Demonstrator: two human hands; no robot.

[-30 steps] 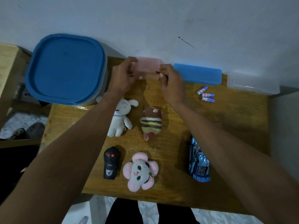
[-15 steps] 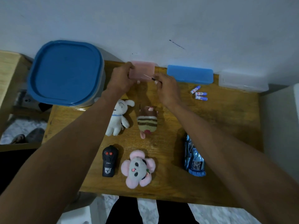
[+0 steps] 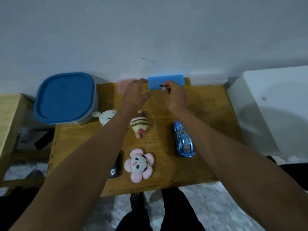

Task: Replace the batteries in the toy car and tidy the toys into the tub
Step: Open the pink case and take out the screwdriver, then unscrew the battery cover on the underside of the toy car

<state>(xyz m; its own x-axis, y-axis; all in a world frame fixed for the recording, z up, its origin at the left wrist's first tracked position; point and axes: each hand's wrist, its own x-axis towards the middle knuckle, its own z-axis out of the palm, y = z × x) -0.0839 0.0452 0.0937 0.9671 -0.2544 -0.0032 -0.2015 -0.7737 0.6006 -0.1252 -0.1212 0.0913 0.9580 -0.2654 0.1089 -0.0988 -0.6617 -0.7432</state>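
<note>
The tub's lid (image 3: 64, 97) at far left is solid blue over a pale, greyish wall. Against the far wall stand a pale pink box (image 3: 122, 85), a bright blue box (image 3: 173, 80) and a whitish one (image 3: 208, 79). The table (image 3: 208, 114) is honey-yellow wood with a darker grain. The toy car (image 3: 183, 142) on the right is glossy metallic blue. One plush (image 3: 139, 125) is cream with brown stripes and a pink end; the near plush (image 3: 139, 165) has a grey face ringed in pink petals; the left one (image 3: 105, 115) is white. The remote (image 3: 115, 169) looks black with a white emblem, though mostly hidden.
</note>
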